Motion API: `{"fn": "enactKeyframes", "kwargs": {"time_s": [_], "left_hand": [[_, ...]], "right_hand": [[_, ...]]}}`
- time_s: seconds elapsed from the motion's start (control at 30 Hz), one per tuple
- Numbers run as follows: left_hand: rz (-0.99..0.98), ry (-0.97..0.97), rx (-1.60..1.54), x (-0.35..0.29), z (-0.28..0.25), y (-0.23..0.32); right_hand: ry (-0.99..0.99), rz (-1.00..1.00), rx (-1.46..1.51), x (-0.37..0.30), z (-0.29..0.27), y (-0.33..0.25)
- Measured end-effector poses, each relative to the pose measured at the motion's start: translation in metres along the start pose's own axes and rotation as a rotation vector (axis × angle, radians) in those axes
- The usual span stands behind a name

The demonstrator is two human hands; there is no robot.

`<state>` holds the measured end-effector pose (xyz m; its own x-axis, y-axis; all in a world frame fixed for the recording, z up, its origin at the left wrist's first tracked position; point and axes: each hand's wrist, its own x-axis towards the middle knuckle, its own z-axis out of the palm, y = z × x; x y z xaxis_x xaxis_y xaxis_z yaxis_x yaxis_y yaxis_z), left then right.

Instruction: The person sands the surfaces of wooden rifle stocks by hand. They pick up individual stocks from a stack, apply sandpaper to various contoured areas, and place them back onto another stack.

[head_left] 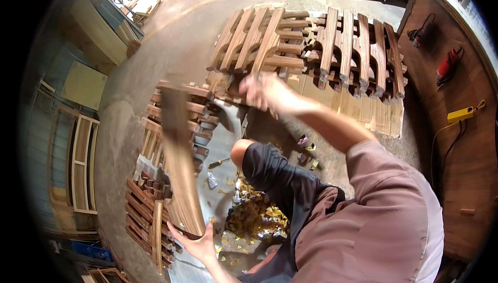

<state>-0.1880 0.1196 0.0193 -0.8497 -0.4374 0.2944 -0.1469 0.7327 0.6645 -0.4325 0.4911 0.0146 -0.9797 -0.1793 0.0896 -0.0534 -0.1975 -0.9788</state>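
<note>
My left hand grips the near end of a long, curved brown wooden piece, thumb on one side and fingers on the other. The piece stretches away from me, and its far end is blurred. My right hand, smeared by motion, is over the floor at the near edge of a stack of curved wooden pieces. Its fingers are too blurred to show whether they hold anything. More shaped wooden pieces are piled on the left, beside and partly under the held one.
Another stack of wooden pieces lies on cardboard at the far right. A screwdriver and crumpled paper lie on a pale sheet. Yellow scraps litter the floor by my leg. A brown panel with a yellow power strip stands right.
</note>
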Motion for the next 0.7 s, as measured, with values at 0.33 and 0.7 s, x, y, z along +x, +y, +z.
{"fn": "enactKeyframes", "kwargs": {"time_s": [0.33,0.7], "left_hand": [[-0.068,-0.012,-1.13,0.034,0.089,0.101],[0.044,-0.705,-0.911,0.047,0.17,0.107]], "right_hand": [[-0.146,-0.308,-0.742,-0.132,0.141,0.03],[0.335,-0.045,-0.8,-0.101,-0.003,0.031]]}}
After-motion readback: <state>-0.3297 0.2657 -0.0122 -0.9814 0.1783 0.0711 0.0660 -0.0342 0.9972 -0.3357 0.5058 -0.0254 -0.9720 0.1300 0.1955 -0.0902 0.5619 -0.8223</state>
